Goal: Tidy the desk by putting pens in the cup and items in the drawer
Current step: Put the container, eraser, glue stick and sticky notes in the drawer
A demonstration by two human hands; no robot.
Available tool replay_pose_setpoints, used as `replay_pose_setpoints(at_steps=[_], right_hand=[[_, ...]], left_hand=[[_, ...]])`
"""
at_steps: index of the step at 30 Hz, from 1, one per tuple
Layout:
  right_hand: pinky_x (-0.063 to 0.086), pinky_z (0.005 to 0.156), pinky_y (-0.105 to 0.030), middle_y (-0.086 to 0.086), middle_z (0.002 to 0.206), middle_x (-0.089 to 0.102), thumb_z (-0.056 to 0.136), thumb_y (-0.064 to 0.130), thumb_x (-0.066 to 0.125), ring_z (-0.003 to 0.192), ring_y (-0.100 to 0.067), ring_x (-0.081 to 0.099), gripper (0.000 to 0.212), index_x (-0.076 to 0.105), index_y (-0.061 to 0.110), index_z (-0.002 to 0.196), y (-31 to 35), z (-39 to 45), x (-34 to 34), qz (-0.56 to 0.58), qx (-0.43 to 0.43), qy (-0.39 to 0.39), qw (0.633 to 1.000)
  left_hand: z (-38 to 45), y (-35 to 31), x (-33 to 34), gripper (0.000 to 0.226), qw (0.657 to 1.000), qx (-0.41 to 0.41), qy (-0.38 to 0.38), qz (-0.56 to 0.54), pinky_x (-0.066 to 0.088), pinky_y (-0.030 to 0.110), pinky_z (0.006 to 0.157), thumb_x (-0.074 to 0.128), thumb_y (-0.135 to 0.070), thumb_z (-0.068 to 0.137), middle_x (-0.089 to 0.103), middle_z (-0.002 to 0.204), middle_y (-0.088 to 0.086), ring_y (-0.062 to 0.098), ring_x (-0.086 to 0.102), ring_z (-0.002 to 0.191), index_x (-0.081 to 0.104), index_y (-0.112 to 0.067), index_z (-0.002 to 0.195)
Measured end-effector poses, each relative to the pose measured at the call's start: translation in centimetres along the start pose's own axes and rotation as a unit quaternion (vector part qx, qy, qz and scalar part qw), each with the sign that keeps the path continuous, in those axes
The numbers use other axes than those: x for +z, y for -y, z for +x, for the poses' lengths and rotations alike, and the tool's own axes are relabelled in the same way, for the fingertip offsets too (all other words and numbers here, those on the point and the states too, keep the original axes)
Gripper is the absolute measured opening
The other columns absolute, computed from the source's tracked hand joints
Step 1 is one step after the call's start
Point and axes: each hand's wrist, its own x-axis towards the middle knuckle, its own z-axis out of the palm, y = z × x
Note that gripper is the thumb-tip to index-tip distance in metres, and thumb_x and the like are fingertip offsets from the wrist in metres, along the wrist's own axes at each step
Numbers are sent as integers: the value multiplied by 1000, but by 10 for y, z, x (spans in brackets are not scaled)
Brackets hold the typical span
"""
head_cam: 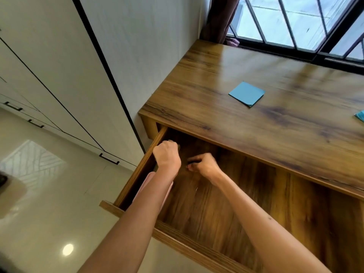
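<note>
Two hands inside the open brown wood-grain drawer, at its far left corner. Left hand: fingers curled, contents hidden. Right hand: fingers curled round something thin and dark, possibly a pen; cannot tell for certain. Square blue paper note: flat on the glossy wooden desk top, up and to the right of both hands, well apart, one corner toward the drawer; right hand nearer. Second blue item: at the frame's right edge, cropped. Pen cup: not in view. Desk's front edge overhangs the drawer; hands must lift clear of it.
</note>
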Motion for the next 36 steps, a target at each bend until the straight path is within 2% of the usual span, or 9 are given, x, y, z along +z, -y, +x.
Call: replay_pose_setpoints(at_steps=[5,8,11,13,18,21,26,31,36], right_hand=[[45,81,-19,-2,109,67,82,10,71,99,-9,59,28,70,12,110,-6,-6,25,-29,-19,-20,999],[45,77,-14,-3,105,69,76,6,75,93,-8,62,30,70,11,106,-8,-11,41,-27,-48,-36,998],[54,86,-25,-8,96,72,77,3,74,86,-11,67,28,71,9,104,-11,-12,55,-33,-51,-45,997],[54,82,-21,-9,94,73,79,3,73,73,-3,64,29,71,7,107,-12,-12,59,-33,-59,-49,997],[44,91,-18,-6,116,68,84,4,67,109,-14,60,29,70,10,112,-16,-13,59,-71,-79,-30,994],[49,93,-23,-3,112,70,88,7,63,105,-11,63,24,71,13,109,-17,-20,51,-65,-95,-29,993],[52,56,-18,5,71,68,90,17,63,58,-6,63,10,73,16,92,-12,-46,3,31,-122,-151,980],[54,54,-21,1,63,67,89,30,65,49,-9,60,18,71,13,86,-23,-81,-99,36,-186,-315,930],[50,54,-22,3,61,65,91,31,62,51,-6,59,22,67,17,75,-71,-128,-227,37,-149,-462,873]], left_hand=[[-1,10,-12,20,999,32,14,-29,42,31,73,59,-5,88,67,102,8,26,65,98,62,-12,107],[-2,20,-21,19,998,41,-2,-56,45,32,77,58,-4,88,66,102,10,28,64,99,61,-9,106],[-1,26,-30,18,996,45,-15,-76,48,33,76,57,-1,88,67,103,12,30,65,99,61,-7,105],[-1,28,-34,20,995,48,-22,-87,47,33,74,58,0,88,67,104,13,31,65,99,61,-7,106],[-8,27,-39,20,991,60,-41,-112,46,33,72,54,-3,91,68,102,11,30,65,96,62,-10,108],[-11,17,-45,15,988,58,-65,-124,48,34,70,56,-14,93,69,98,8,26,67,92,66,-13,104],[-22,-29,-74,21,946,88,-208,-234,48,26,55,52,-28,96,71,79,3,19,69,72,66,-12,95],[-43,-124,-106,21,898,170,-245,-324,39,30,58,51,-24,97,71,82,10,28,68,78,66,-9,92],[-77,-254,-117,12,832,331,-212,-392,45,26,69,57,-7,91,71,86,10,25,66,81,69,-8,90]])
